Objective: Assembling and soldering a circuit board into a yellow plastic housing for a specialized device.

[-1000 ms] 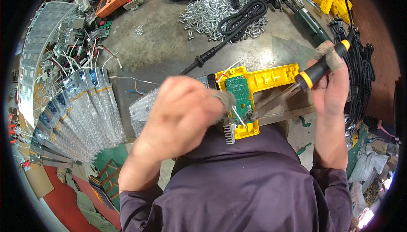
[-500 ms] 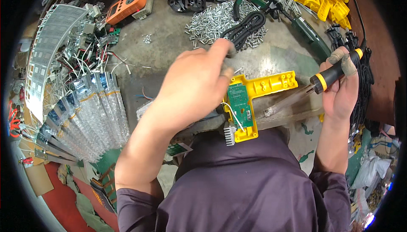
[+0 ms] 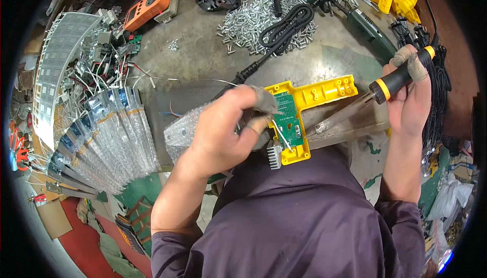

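Cluttered workshop bench [image 3: 203, 59], grey and scuffed, crowded on every side. Near its front edge lies a yellow plastic housing [image 3: 324, 89], T-shaped, with a green circuit board [image 3: 287, 118] seated in it and a small finned heat sink [image 3: 274, 155] at its near end. Left hand [image 3: 223, 131] is curled over the board, fingertips pinched on a thin silvery wire, probably solder [image 3: 280, 135], its end laid on the board. Right hand [image 3: 408, 100] is closed round the black-and-orange grip of a soldering iron [image 3: 355, 108], tip resting at the board's right edge. Risks as I judge them: the iron shaft runs close to the yellow plastic, so a slip could scorch or melt the housing; left fingers sit very near the tip, burn likely if the wire is fed too short; housing looks unclamped and may skate under pressure. Further out, a sheet of bubble wrap [image 3: 185, 131] just beside the left hand could melt if touched. Behind, a black cable [image 3: 284, 24] over a heap of screws [image 3: 248, 21], an orange meter [image 3: 147, 6], fanned clear packets [image 3: 111, 136] to the left.
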Tool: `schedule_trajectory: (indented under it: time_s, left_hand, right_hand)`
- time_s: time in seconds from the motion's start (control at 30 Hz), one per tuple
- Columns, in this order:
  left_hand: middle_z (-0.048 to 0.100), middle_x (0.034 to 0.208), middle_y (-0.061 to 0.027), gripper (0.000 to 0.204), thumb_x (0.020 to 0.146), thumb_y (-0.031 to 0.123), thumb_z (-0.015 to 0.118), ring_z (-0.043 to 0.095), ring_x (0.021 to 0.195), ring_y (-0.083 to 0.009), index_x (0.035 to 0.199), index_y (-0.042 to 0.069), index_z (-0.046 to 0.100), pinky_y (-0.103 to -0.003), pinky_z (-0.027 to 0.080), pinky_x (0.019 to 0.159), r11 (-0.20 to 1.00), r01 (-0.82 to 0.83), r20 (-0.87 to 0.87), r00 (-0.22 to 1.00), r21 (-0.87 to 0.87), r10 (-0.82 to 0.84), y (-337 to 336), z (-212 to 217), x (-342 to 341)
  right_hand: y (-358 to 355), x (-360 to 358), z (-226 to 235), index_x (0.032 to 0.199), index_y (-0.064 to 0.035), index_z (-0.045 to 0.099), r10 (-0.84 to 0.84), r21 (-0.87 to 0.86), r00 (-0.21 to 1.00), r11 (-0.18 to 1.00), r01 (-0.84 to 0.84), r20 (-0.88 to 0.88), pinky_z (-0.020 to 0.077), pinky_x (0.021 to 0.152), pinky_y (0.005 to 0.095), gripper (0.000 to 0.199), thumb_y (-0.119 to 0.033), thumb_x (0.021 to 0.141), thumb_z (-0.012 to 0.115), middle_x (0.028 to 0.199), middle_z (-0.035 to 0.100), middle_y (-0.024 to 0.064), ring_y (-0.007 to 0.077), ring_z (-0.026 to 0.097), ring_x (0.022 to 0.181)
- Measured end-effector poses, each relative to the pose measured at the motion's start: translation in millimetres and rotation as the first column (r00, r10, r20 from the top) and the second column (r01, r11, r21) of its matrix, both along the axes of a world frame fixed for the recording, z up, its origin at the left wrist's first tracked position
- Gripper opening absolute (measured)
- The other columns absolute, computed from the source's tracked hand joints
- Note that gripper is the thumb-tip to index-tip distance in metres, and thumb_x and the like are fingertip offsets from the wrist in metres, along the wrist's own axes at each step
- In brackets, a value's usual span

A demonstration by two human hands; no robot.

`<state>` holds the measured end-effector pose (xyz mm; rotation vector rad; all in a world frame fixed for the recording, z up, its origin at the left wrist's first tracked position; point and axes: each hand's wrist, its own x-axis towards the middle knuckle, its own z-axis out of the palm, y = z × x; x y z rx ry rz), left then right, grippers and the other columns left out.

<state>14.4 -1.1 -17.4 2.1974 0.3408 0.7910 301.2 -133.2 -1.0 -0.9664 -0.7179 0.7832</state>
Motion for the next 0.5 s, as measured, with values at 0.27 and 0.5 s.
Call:
schedule_trajectory:
  time_s: [0.27, 0.5]
  left_hand:
    - [0.063, 0.096, -0.0139, 0.039, 0.072, -0.005, 0.071, 0.063, 0.094, -0.0367, 0.106, 0.004, 0.054, -0.044, 0.050, 0.091, 0.991, 0.133, -0.001, 0.991, -0.025, -0.133, 6.0, -1.2, 0.4]
    - [0.064, 0.093, -0.0106, 0.042, 0.071, -0.012, 0.068, 0.063, 0.097, -0.0320, 0.108, 0.003, 0.054, -0.043, 0.046, 0.096, 0.981, 0.196, -0.123, 0.973, 0.006, -0.194, 7.9, 13.3, 9.0]
  right_hand:
    - [-2.1, -5.9, 0.6, 0.107, -0.0025, 0.057, -0.067, -0.041, 0.998, 0.997, 0.066, -0.014, 0.0322, 0.052, 0.0168, 0.024, -0.025, 0.097, 0.055, 0.090, 0.062, 0.0021, 0.0010, 0.036, 0.055]
    - [1.1, -7.1, 1.9, 0.105, -0.0027, 0.058, -0.079, -0.063, 0.996, 0.995, 0.082, 0.043, 0.0312, 0.050, 0.0171, 0.025, -0.026, 0.096, 0.055, 0.086, 0.060, 0.0011, 0.0008, 0.035, 0.054]
